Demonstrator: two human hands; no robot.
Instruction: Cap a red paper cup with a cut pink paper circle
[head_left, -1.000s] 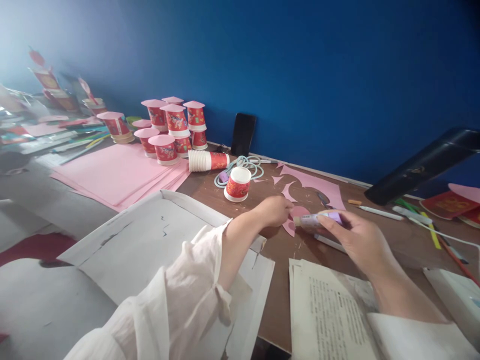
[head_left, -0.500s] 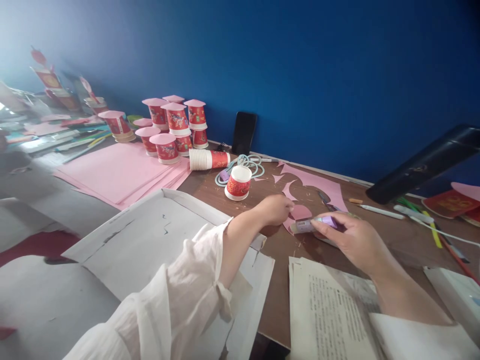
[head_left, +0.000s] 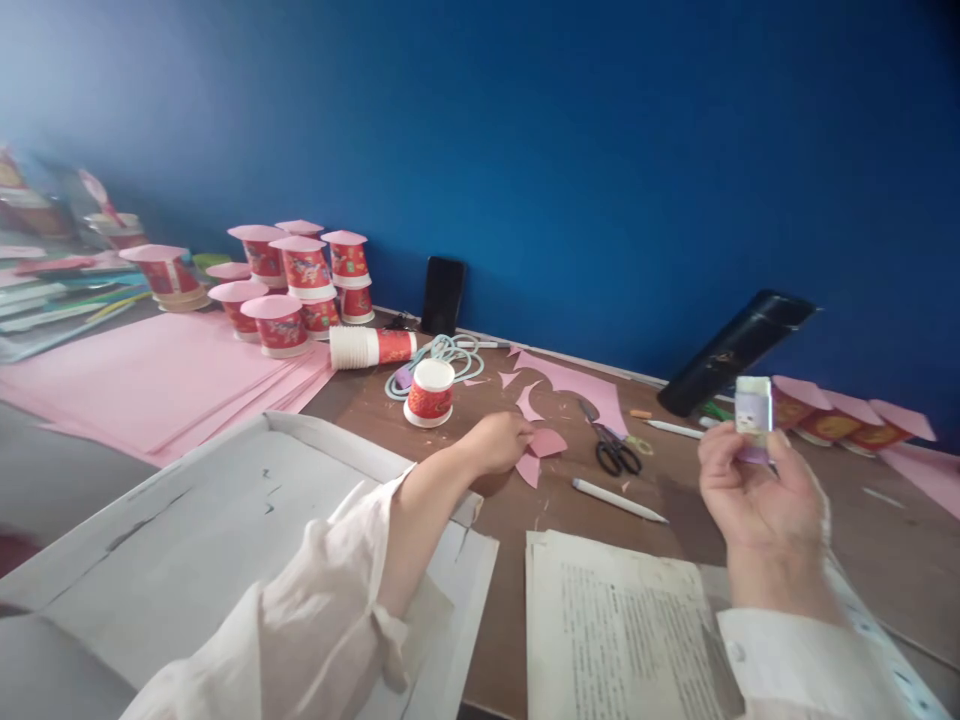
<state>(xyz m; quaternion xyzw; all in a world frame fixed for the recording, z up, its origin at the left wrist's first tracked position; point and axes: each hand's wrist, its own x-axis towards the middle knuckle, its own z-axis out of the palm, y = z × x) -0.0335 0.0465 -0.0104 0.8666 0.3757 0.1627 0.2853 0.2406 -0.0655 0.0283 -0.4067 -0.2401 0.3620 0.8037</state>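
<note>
Right hand (head_left: 765, 495) pinches glue stick (head_left: 754, 408) upright; left hand (head_left: 499, 443) on pink cutout (head_left: 550, 442), can't tell if pinching. Scissors (head_left: 619, 459) between, 1 cup (head_left: 430, 402) nearby.

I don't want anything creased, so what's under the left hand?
At the fingers of the left hand, cut pink paper shows on the brown table; whatever lies directly beneath the hand is covered.

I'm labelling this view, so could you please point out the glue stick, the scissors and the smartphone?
Glue stick (head_left: 753, 411), head view: printed label.
Scissors (head_left: 605, 440), head view: where blades meet handles.
Smartphone (head_left: 443, 296), head view: middle of the dark face.
</note>
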